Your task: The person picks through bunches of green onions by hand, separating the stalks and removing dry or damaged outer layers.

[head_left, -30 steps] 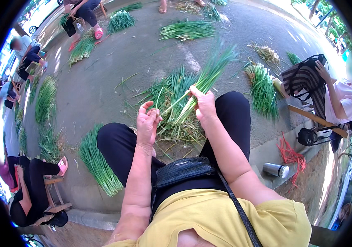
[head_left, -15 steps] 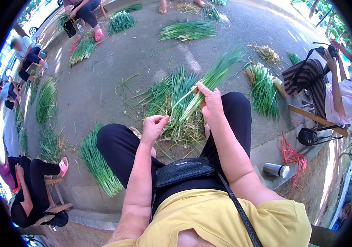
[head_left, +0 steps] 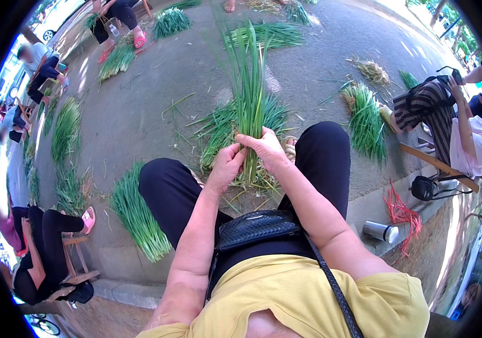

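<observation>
I can see a person in a yellow shirt [head_left: 286, 287] sitting with both knees apart, and both hands are busy. The right hand [head_left: 268, 151] is wrapped around a bunch of long green stalks [head_left: 249, 107], with its thumb across the front. The left hand [head_left: 227, 165] has its bent fingers closed on the same bunch, low down on its left side, and the two hands touch. The bunch stands almost straight up between the knees, leafy tips at the top and pale ends below the hands. Behind it, a messy green pile [head_left: 214, 132] lies on the grey pavement [head_left: 139, 107]. A neat green bundle [head_left: 139, 211] lies near the pavement's near edge, beside the left knee. Another green bundle [head_left: 365, 121] lies toward the right edge. On the stone curb [head_left: 359, 243] at the right lies a silver flask [head_left: 379, 231], with red strips [head_left: 401, 217] just beside it.
</observation>
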Demonstrator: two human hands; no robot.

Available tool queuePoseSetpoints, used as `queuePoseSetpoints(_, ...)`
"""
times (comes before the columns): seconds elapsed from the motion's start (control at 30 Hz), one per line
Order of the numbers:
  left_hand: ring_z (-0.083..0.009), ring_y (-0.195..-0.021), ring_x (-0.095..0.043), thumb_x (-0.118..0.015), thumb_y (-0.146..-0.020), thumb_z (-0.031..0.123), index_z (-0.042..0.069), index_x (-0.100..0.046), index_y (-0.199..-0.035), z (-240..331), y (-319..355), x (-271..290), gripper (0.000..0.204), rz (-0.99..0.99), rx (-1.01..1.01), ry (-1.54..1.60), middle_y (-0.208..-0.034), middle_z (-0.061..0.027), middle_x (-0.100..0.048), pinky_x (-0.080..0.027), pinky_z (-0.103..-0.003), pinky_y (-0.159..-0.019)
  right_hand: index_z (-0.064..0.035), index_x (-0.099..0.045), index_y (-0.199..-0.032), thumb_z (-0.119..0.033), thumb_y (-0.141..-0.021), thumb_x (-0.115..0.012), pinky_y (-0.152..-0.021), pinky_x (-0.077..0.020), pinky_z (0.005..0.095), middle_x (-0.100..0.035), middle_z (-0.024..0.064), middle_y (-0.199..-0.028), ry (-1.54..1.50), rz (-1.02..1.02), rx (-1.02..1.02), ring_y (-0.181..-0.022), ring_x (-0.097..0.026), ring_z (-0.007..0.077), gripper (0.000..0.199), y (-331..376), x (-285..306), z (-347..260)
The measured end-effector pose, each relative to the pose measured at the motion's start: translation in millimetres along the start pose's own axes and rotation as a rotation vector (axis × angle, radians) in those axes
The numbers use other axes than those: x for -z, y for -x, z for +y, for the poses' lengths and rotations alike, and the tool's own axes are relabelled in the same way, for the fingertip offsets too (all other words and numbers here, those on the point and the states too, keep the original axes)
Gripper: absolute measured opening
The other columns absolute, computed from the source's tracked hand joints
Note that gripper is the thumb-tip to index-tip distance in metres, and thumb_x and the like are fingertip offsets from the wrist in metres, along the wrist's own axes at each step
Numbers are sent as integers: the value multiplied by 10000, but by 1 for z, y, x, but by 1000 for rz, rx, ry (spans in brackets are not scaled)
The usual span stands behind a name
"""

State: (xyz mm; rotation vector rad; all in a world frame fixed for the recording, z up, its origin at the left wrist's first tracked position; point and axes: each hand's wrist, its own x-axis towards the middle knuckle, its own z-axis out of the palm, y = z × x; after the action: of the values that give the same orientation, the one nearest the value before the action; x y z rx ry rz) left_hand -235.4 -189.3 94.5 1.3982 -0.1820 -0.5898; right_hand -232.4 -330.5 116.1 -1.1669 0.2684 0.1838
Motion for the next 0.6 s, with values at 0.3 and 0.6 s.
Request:
queuePoseSetpoints(0.3, -9, -566, -515, -542, -905, 164, 65, -629, -962, 13, 5, 7, 143, 59, 83, 459, -735, 48, -600, -406, -153, -484, -33, -599, -910, -206, -768, -717, -616, -503, 283, -630, 51, -812, -154, -16, -133, -679, -608, 140, 253, 1, 4, -8)
queuePoseSetpoints(0.6, -111, -721, -609, -506, -899, 102, 21, -501, -1119, 15, 7, 14, 234, -79, 78, 448, -837, -59, -613, -508, -225, -648, -37, -600, -947, -184, -822, -643, -631, -462, 285, -606, 33, -779, -184, 53, -117, -691, -578, 142, 198, -7, 14, -5)
